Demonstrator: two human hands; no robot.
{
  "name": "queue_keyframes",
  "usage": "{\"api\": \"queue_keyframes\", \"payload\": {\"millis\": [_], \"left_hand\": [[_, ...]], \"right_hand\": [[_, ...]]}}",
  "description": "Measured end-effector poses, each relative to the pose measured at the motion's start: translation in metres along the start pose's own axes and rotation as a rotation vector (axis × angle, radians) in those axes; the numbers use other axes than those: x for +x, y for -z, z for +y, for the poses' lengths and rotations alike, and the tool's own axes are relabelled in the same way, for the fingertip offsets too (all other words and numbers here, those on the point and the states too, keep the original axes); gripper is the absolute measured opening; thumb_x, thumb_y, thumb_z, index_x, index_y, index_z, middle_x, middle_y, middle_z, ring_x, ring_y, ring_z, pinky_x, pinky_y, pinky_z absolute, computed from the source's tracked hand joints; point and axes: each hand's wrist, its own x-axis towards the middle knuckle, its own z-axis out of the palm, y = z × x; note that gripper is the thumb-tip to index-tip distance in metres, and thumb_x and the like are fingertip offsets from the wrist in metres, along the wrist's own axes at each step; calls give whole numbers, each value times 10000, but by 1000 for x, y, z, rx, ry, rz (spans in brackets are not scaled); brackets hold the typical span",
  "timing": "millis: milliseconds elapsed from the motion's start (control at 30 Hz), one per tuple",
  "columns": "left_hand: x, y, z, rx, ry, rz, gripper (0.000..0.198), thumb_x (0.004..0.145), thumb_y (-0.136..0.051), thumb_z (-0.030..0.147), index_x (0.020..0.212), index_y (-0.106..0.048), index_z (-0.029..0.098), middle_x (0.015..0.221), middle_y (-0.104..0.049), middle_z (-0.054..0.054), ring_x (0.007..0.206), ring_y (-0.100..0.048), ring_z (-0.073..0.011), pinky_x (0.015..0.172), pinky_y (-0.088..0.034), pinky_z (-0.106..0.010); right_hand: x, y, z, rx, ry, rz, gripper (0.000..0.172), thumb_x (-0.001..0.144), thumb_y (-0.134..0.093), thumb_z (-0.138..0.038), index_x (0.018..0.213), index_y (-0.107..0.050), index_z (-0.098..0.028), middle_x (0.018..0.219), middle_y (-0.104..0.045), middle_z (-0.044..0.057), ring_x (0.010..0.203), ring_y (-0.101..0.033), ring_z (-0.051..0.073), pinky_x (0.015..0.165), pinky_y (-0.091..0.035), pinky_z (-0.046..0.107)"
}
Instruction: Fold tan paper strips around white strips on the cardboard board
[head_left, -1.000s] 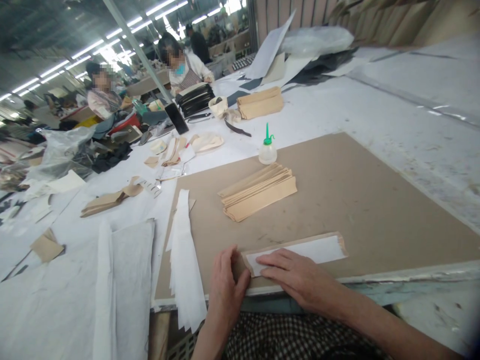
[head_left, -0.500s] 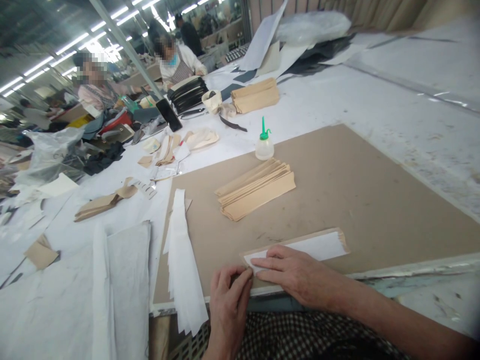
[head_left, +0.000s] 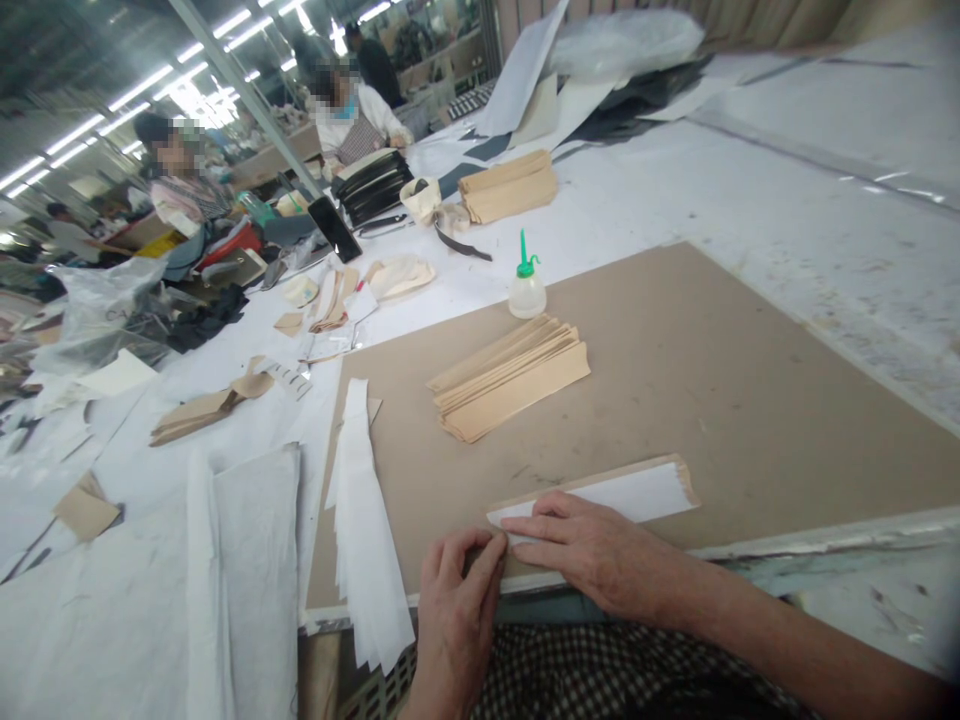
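A tan strip with a white lining strip (head_left: 630, 492) on top lies near the front edge of the brown cardboard mat (head_left: 712, 370). My right hand (head_left: 592, 553) lies flat on the strip's left part, fingers stretched out and pressing it down. My left hand (head_left: 455, 600) has its fingers curled at the strip's left end, pinching the corner there. A stack of tan strips (head_left: 510, 378) sits in the middle of the mat. A stack of white lining strips (head_left: 366, 520) lies along the mat's left edge.
A small glue bottle with a green nozzle (head_left: 526, 288) stands behind the tan stack. Another tan pile (head_left: 508, 186), black pieces (head_left: 371, 186) and scattered cut parts lie farther back on the white table (head_left: 675, 210). Two people sit at the far left end.
My left hand's fingers have curled in and closed on the strip's left corner. My right hand has stayed flat on the strip. The view has shifted slightly.
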Motion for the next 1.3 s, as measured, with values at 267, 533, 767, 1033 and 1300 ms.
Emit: {"api": "queue_keyframes", "payload": {"millis": [267, 533, 767, 1033, 1300], "left_hand": [[4, 8, -2, -124, 53, -72, 345, 972, -537, 144, 1245, -660, 317, 1147, -589, -80, 1011, -568, -208, 870, -556, -372], [0, 10, -5, -149, 8, -95, 361, 977, -485, 119, 1242, -661, 290, 1174, -574, -91, 1064, -560, -214, 895, -561, -369], [1, 12, -5, -153, -105, -118, 374, 938, -466, 46, 1190, -663, 240, 1163, -587, -94, 1036, -592, -200, 868, -567, -330], [6, 6, -10, -59, -68, -29, 400, 951, -468, 42, 1286, -603, 216, 1168, -599, -99, 1027, -618, -181, 877, -568, -280], [8, 4, -10, 35, -139, -61, 418, 956, -443, 48, 1326, -574, 192, 1145, -624, -115, 975, -602, -212, 825, -590, -330]], "right_hand": [[-5, -6, -2, 39, -55, 6, 466, 859, -508, -24, 1286, -634, -162, 1408, -589, 78, 1136, -522, 222, 1017, -483, 377], [-6, -6, -3, 33, -61, 24, 421, 867, -469, -23, 1219, -666, -143, 1375, -614, 84, 1116, -529, 224, 1005, -483, 368], [-7, -10, -5, 28, -61, 71, 457, 879, -483, -36, 1311, -614, -102, 1358, -625, 104, 1103, -521, 227, 998, -483, 375], [-6, -10, -7, 8, -76, 95, 451, 855, -501, -21, 1271, -637, -128, 1338, -639, 100, 1089, -540, 218, 1001, -471, 369], [-6, -11, -7, 11, -83, 93, 403, 898, -499, -31, 1268, -630, -122, 1345, -633, 87, 1104, -531, 222, 1005, -470, 369]]}}
